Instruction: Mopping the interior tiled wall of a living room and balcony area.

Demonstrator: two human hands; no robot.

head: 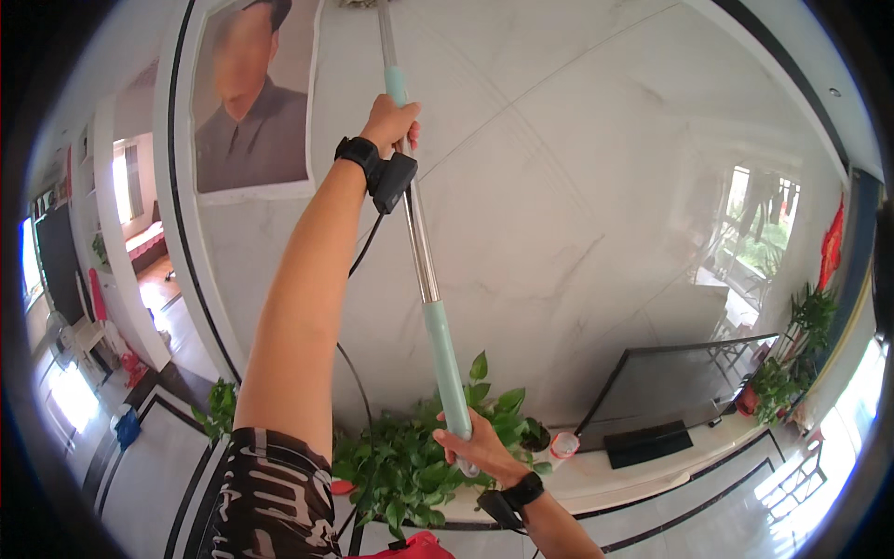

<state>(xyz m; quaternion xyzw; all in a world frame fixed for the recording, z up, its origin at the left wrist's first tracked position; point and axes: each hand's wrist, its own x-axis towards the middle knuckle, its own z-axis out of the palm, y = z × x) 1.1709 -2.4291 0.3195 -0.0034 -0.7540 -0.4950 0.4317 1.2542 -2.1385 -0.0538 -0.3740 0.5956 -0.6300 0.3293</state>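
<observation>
A long mop-like pole (422, 244), chrome metal with pale green grips, runs up the wall in front of me. My left hand (393, 122) is closed around it just below the upper green sleeve. Lower down, my right hand (475, 447) grips the green handle near its end. The pole's far end reaches the top edge of the view, where only a bit of a greyish, fluffy head (357, 3) shows. Behind the pole is a glossy marbled wall (517, 175). A portrait poster (255, 133) hangs on it to the left of the pole.
Leafy potted plants (405, 461) stand below the pole, by a low white cabinet (601, 489). On that cabinet are a television (677, 384) and a red-rimmed container (564, 445). More plants (775, 384) stand at the far right. A doorway (150, 244) opens at left. Black cables hang from my wrist devices.
</observation>
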